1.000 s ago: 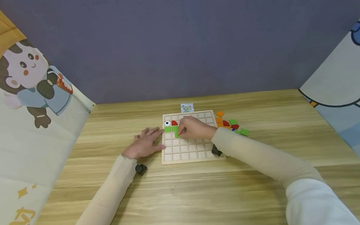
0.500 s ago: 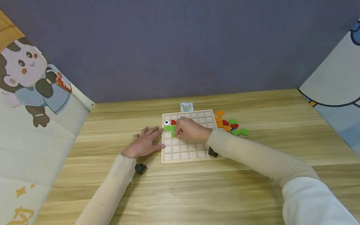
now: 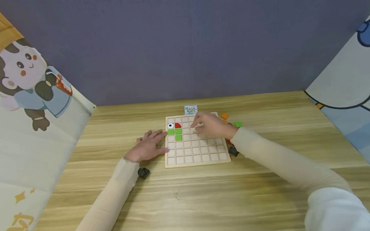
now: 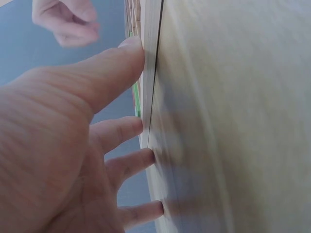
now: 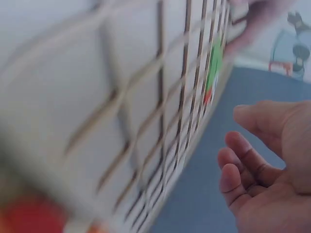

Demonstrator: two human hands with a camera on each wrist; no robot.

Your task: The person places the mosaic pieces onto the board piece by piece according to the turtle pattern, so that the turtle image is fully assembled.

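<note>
Where seen from the head only as lying flat on the table [image 3: 264, 102], left hand [image 3: 149, 147] shown by its wrist view with straight fingertips [image 4: 136, 48] pressed against the edge of the grid board [image 3: 197, 161]. Right hand [image 3: 211, 125] over the board's far rows, loosely curled, empty. Green tiles [image 3: 175, 134] between both hands.

The left hand [image 3: 149, 146] lies flat, palm down, fingers spread and straight. The right hand [image 3: 210, 124] hovers with fingers loosely curled, holding nothing. Both forearms wear beige sleeves.
</note>
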